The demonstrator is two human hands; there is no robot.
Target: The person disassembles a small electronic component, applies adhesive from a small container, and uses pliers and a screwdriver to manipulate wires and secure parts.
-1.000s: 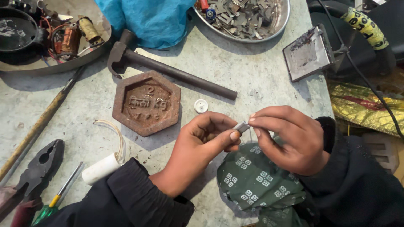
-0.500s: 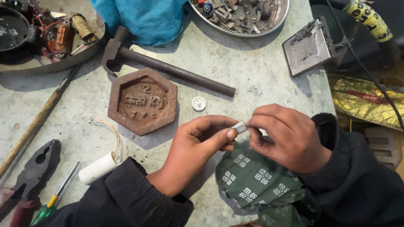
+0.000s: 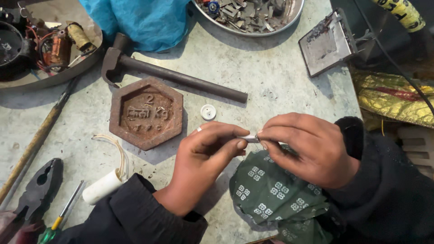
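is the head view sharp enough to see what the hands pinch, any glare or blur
Head view: soft, even light, no hard glare; faint shadows lie under the hammer and the hexagonal weight. Both hands are in focus, left hand and right hand, pinching a small pale piece too tiny to identify. The right edge falls into dark.

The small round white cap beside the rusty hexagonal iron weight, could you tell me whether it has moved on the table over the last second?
No. The small round white cap lies just right of the rusty hexagonal iron weight, below the hammer handle, as before; only the camera shifted.
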